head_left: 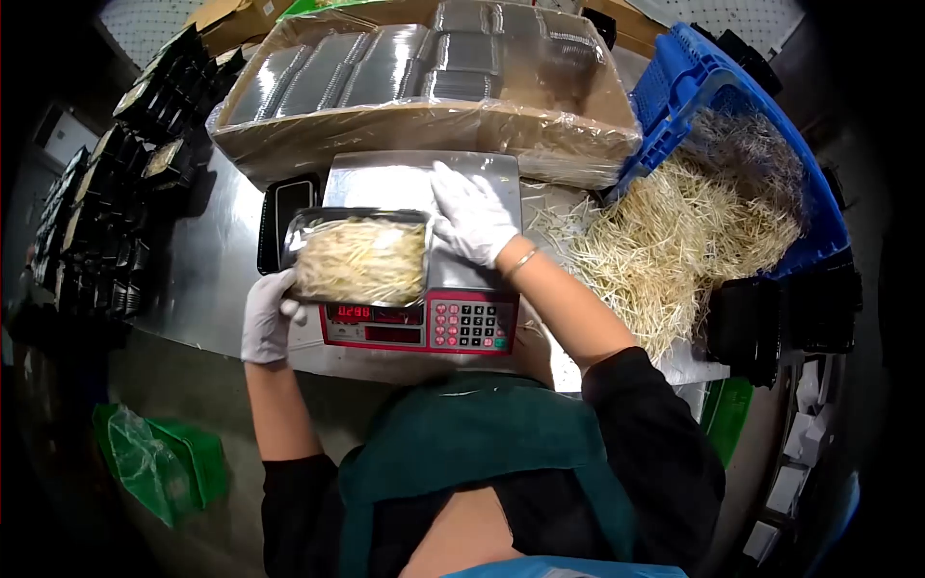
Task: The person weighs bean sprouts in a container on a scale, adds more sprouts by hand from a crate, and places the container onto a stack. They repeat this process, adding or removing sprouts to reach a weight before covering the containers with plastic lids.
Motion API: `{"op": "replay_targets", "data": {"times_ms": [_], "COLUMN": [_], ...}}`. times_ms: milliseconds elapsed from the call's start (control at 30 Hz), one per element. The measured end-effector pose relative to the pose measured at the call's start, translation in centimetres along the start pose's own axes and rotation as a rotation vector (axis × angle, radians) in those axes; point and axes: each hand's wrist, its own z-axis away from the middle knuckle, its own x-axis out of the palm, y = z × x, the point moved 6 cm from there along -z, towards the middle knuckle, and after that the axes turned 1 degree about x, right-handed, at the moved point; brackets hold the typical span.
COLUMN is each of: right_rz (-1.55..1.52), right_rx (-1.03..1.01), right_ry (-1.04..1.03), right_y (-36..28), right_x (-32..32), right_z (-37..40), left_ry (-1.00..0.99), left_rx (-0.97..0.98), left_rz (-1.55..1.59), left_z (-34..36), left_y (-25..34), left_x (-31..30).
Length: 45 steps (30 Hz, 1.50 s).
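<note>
A black plastic tray of bean sprouts (361,260), slightly blurred, is over the left part of the scale (472,279) and overlaps its red display. My left hand (270,316), in a white glove, grips the tray at its lower left corner, with the thumb and fingers closed on the rim. To the right of the tray, my right hand (472,217), also gloved, lies over the metal weighing plate with its fingers stretched out. Its thumb side is right at the tray's right edge. A dark empty tray (289,204) rests behind the filled one, left of the scale.
Behind the scale stands a cardboard box (405,130) with stacks of clear plastic lids (385,67). Loose sprouts (674,241) spill from a tipped blue crate (694,72) on the right, beside stacked black trays (747,328). Filled trays (106,202) are piled at left.
</note>
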Motion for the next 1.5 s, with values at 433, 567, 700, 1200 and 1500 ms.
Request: {"op": "replay_targets", "data": {"times_ms": [433, 567, 700, 1200, 1500], "right_rz": [0.62, 0.47, 0.399, 0.535, 0.692], "right_rx": [1.547, 1.375, 1.182, 1.835, 0.909], "right_ry": [-0.326, 0.06, 0.2, 0.61, 0.537], "right_y": [27.1, 24.3, 23.0, 33.5, 25.1], "right_x": [-29.2, -30.0, -29.5, -33.1, -44.8], "right_z": [44.4, 45.1, 41.5, 60.8, 44.2], "left_ry": [-0.059, -0.028, 0.128, 0.139, 0.137], "left_rx": [0.001, 0.006, 0.049, 0.002, 0.02], "left_rz": [-0.192, -0.036, 0.091, -0.108, -0.046], "left_z": [3.3, 1.3, 1.8, 0.3, -0.5], "left_y": [-5.1, -4.8, -3.8, -5.7, -1.3], "left_x": [12.0, 14.2, 10.8, 2.0, 4.5]}}
